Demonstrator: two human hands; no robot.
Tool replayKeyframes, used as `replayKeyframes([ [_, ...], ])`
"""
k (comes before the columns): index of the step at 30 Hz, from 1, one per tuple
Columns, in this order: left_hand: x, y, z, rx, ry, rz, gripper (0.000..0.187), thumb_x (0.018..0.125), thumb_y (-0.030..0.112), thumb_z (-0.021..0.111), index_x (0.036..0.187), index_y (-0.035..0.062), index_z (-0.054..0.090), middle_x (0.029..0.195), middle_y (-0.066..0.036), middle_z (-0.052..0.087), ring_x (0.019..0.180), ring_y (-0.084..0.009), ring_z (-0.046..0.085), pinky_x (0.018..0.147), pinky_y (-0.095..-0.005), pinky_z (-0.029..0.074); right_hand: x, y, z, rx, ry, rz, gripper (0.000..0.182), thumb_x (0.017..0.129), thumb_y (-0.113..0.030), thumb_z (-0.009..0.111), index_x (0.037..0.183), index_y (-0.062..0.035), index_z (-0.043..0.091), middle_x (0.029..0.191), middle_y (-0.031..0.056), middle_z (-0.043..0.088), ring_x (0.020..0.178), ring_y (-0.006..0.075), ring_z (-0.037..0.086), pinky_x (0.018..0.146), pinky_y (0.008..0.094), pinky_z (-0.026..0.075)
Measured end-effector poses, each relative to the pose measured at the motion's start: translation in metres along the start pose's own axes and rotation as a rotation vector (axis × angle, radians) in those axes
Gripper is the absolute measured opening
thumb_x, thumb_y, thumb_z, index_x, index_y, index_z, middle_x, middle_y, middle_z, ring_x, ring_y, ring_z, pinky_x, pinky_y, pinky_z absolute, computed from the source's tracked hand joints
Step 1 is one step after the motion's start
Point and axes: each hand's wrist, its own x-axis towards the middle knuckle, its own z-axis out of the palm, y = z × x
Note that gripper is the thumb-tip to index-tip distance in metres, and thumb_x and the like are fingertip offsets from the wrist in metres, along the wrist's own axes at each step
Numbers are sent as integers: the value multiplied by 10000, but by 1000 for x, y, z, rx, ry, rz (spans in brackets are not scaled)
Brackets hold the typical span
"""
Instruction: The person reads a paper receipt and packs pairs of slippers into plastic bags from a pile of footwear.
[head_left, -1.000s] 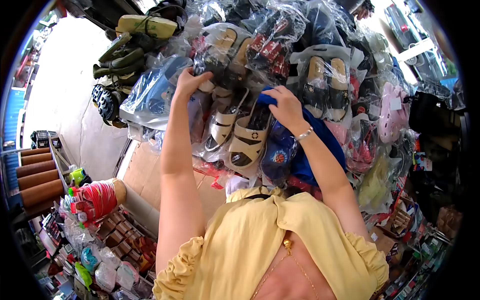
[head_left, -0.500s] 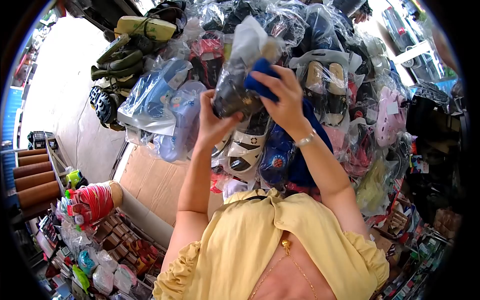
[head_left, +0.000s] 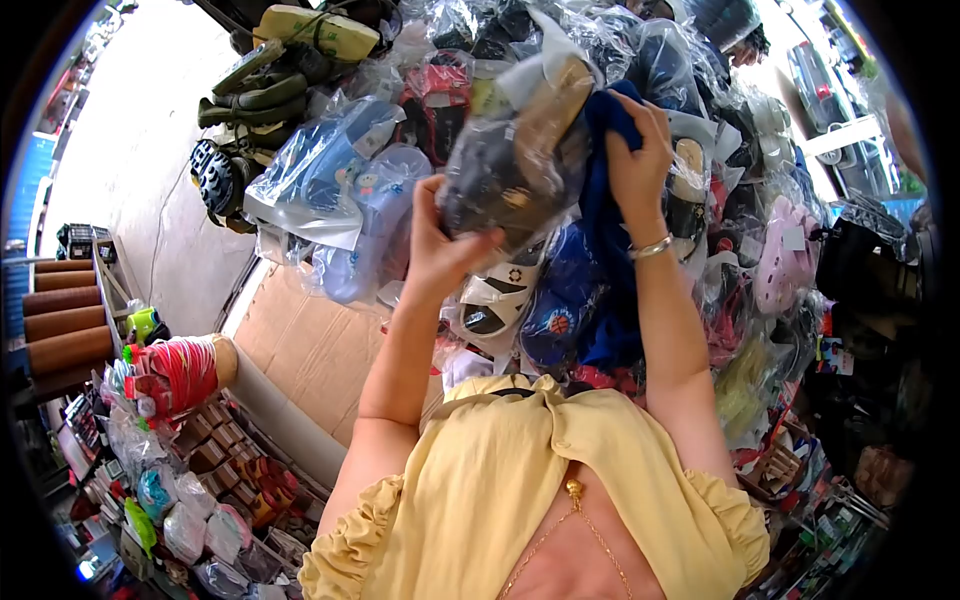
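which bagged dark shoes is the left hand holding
The dark shoes held up between the left hand and right hand; others, like the tan-insoled shoe past the right hand, lie outside the left hand's grip.

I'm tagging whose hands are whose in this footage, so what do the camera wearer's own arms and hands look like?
The left hand and right hand are both without gloves. A shiny, pale metal bracelet circles the right wrist; the left wrist shows none. The left sleeve and right sleeve are short, plain pale yellow, with gathered, frilly edges.
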Motion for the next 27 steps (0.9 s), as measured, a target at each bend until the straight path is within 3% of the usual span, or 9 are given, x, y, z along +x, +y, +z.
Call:
replayKeyframes([
  [7, 54, 1, -30, -398, 54, -9, 587, 773, 46, 700, 1292, 37, 427, 1168, -113, 593, 1051, -231, 600, 936, -361, 484, -26, 0, -28, 214, 13, 219, 354, 739, 33, 625, 1072, -68, 691, 1008, 95, 647, 953, 240, 611, 874, 331, 462],
  [11, 63, -41, -28, -357, 111, -94, 555, 784, 96, 742, 1242, 43, 433, 1154, -97, 588, 1051, -223, 592, 936, -363, 474, -19, -44, -18, 80, -55, -41, 417, 671, 15, 643, 1071, -95, 688, 1024, 96, 645, 961, 265, 613, 886, 354, 481],
  [15, 56, -66, -19, -442, 146, -138, 476, 832, 91, 694, 1219, 53, 420, 1121, -104, 583, 989, -211, 613, 864, -366, 518, -50, -67, 40, -22, -324, -245, 479, 666, -58, 728, 1111, -216, 649, 1048, 91, 593, 940, 289, 615, 795, 357, 529],
  [18, 56, -60, -33, -381, 204, -179, 420, 852, 85, 663, 1196, 55, 423, 1095, -115, 589, 951, -219, 627, 808, -370, 543, -68, -70, 44, 51, -415, -189, 452, 666, -62, 739, 1085, -214, 662, 1002, 85, 593, 928, 293, 605, 791, 370, 521],
  [20, 56, -64, -49, -387, 227, -188, 411, 853, 87, 662, 1185, 53, 423, 1085, -118, 591, 943, -229, 630, 797, -376, 546, -77, -66, 34, 265, -628, -2, 478, 631, 2, 713, 1076, -172, 687, 982, 108, 617, 973, 320, 591, 832, 379, 510],
  [21, 56, -64, -55, -396, 239, -196, 401, 853, 89, 660, 1175, 52, 424, 1075, -121, 593, 935, -239, 633, 787, -382, 549, -73, -67, 30, 251, -578, 16, 463, 633, 6, 709, 1064, -165, 694, 973, 101, 616, 921, 320, 596, 819, 375, 515],
  [23, 55, -69, -59, -413, 212, -194, 417, 850, 88, 665, 1181, 49, 415, 1071, -122, 589, 931, -241, 630, 785, -379, 550, -60, -71, 32, 160, -330, -42, 460, 643, -7, 705, 1073, -171, 693, 966, 85, 617, 949, 330, 573, 866, 398, 493],
  [24, 55, -70, -56, -408, 229, -190, 426, 847, 87, 669, 1184, 48, 411, 1071, -124, 586, 929, -241, 630, 782, -379, 550, -52, -72, 35, 89, -287, -151, 501, 665, -24, 696, 1140, -177, 658, 1043, 108, 578, 1025, 352, 530, 930, 430, 453],
  [27, 53, -67, -48, -397, 285, -188, 444, 841, 87, 676, 1188, 46, 403, 1074, -129, 582, 928, -240, 628, 775, -379, 551, -69, -71, 64, 108, -372, -217, 560, 678, -26, 686, 1210, -183, 606, 1131, 146, 512, 1080, 373, 486, 972, 451, 417],
])
